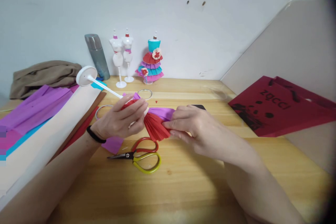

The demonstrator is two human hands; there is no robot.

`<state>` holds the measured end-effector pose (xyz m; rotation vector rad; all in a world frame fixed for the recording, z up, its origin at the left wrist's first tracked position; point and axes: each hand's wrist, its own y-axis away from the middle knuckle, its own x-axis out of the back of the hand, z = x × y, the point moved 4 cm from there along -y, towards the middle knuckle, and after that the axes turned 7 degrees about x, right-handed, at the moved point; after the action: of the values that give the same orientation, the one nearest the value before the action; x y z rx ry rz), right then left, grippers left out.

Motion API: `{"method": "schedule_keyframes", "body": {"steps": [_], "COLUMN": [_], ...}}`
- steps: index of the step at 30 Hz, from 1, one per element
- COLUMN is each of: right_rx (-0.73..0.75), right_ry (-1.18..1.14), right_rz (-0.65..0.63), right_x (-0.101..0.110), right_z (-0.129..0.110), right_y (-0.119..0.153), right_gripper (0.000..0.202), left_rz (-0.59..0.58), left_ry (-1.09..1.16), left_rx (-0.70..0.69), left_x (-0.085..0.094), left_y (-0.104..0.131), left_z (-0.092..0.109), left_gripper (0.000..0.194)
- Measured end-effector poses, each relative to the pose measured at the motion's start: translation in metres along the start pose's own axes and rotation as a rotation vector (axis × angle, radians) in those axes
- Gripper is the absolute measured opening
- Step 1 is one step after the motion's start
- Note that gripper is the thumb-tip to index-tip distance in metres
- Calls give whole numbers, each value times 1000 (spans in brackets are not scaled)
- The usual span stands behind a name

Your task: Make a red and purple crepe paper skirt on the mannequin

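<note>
My left hand is wrapped round a small white mannequin, tilted so that its stand points up to the left. The mannequin's body is mostly hidden by my fingers. Red pleated crepe paper fans out from it to the right, and a purple crepe paper strip lies behind the red. With thumb and fingers, my right hand pinches the edge of these papers. Below my hands, scissors with one red and one yellow handle rest on the table beside a purple paper piece.
Two bare mannequins and one in a ruffled paper dress stand at the wall, near a grey bottle. Coloured paper sheets and brown cloth lie left. Metal rings lie behind my hands; a red bag leans right.
</note>
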<state>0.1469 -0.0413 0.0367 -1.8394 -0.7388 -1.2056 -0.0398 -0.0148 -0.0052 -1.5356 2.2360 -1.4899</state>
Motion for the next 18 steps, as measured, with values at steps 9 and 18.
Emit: {"method": "schedule_keyframes", "body": {"steps": [9, 18], "right_rx": [-12, 123], "right_ry": [-116, 29], "right_rz": [-21, 198], "right_x": [29, 17], "right_z": [14, 7], "right_y": [24, 10], "right_gripper": [23, 52], "left_rz": [1, 30], "left_ry": [-10, 115], "left_rx": [25, 109], "left_x": [1, 3], "left_y": [9, 3], "left_z": [-12, -11], "left_gripper": [19, 27]}}
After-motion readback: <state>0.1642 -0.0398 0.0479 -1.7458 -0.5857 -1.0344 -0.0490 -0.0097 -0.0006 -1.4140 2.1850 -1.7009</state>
